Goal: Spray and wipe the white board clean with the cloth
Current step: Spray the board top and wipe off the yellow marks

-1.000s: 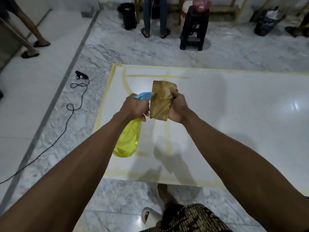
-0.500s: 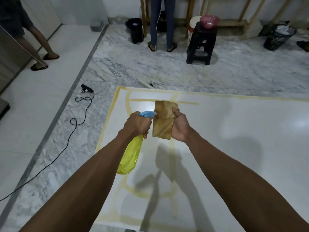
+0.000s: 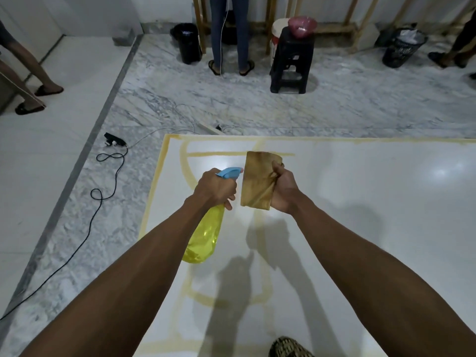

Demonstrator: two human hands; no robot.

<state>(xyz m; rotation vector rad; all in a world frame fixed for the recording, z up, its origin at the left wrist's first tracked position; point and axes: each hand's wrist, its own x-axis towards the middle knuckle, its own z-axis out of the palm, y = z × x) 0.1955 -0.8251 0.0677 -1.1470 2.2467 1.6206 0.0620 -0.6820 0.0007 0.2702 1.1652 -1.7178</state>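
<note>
Two hands are raised over the glossy white board [image 3: 360,215]: the left hand [image 3: 215,188] is wrapped around the yellow spray bottle with blue trigger head [image 3: 206,233], and the folded tan cloth [image 3: 257,181] is pinched in the right hand [image 3: 283,188]. Spraying is judged in hand; next, the nozzle is to be aimed at the yellow streaks [image 3: 192,289].

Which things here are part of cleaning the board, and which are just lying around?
Part of the job: white board, spray bottle in left hand, cloth in right hand.
Lying about: black stool, black cable, bins.
</note>
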